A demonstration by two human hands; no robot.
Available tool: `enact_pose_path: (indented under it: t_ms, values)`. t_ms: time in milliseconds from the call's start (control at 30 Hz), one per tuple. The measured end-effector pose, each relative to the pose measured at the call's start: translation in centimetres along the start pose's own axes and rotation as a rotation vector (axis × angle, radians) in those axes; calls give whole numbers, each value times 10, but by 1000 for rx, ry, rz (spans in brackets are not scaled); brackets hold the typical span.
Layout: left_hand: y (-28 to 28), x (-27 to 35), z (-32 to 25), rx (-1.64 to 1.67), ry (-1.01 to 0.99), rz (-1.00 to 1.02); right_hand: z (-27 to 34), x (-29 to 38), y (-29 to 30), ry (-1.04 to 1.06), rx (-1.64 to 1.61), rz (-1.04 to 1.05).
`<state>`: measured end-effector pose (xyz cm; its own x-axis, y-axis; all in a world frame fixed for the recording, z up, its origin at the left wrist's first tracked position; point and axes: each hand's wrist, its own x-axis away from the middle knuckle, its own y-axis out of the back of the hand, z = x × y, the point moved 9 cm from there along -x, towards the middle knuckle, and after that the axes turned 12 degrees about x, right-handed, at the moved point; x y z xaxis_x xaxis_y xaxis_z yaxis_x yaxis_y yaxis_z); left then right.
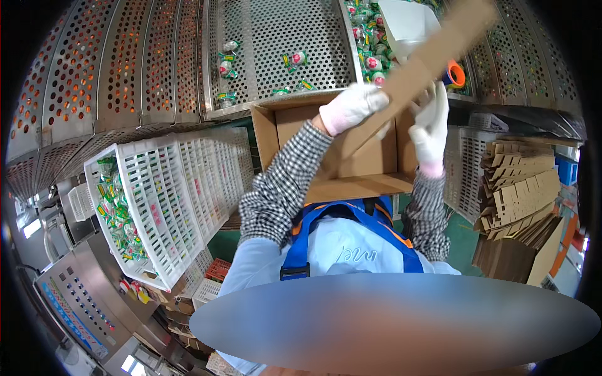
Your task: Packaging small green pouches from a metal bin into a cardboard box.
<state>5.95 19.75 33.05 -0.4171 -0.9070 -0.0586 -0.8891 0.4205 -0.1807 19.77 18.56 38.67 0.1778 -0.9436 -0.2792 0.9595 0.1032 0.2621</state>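
Note:
My left hand [355, 108], in a white glove, grips a long flat cardboard strip [409, 77] by its edge. The strip slants up to the right over an open cardboard box [362, 185], and its far end is blurred. White-gloved too, my right hand [430, 129] is raised at the box's right side, close to the strip. Its fingers are extended and the thumb stands apart. Part of those fingers lies behind or against the strip; contact cannot be made out. The strip hides part of the box's inside.
A perforated metal tray [301, 28] with a few wrapped pieces lies beyond the box. Right of it are many wrapped pieces [374, 63], a white plastic scoop [409, 21] and an orange-rimmed round object [455, 74]. White crates [164, 197] stand left; slotted cardboard dividers [522, 197] are stacked right.

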Motion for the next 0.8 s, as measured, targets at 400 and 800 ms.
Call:
enact_pose_path:
  t_ms: [400,800]
  values:
    - [0,90,155,-244,422,-70,-135,57,-52,-584,-185,26]
    - [156,165,191,-485,983,-821,-164,126,-16,-738,1012,1045]
